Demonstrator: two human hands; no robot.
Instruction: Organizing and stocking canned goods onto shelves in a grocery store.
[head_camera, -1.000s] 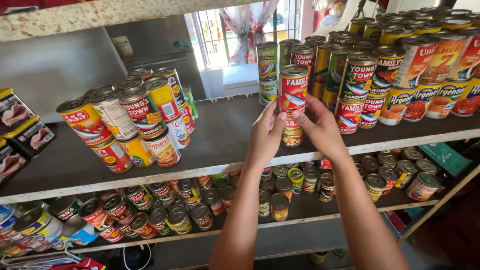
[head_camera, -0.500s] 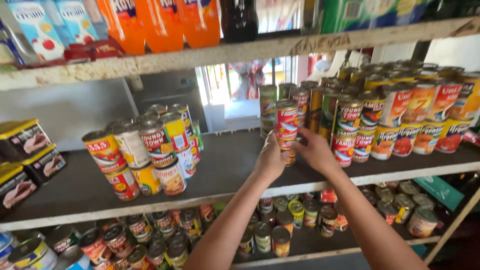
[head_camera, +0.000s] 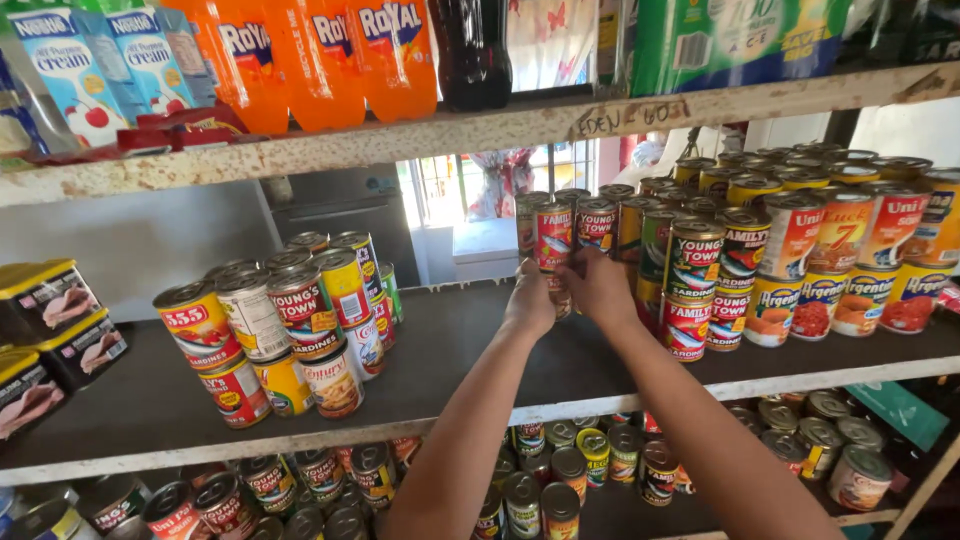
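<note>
Both my hands reach to the back of a dark wooden shelf (head_camera: 450, 370). My left hand (head_camera: 531, 300) and my right hand (head_camera: 598, 287) close together around a lower can that is mostly hidden between them. A red sardine can (head_camera: 553, 236) stands stacked on top of it, just above my fingers. Right beside it begins a big block of stacked cans (head_camera: 760, 260), red, green and yellow, which fills the right of the shelf.
A second pile of stacked cans (head_camera: 285, 330) stands at the shelf's left, with dark meat tins (head_camera: 50, 320) at the far left. Orange drink bottles (head_camera: 320, 55) and cream cartons (head_camera: 90, 60) line the shelf above. Several loose cans (head_camera: 560, 470) crowd the shelf below.
The view has tilted up, so the top shelf with bottles now shows. My hands have stayed on the two-can stack and sit a little farther back on the shelf.
</note>
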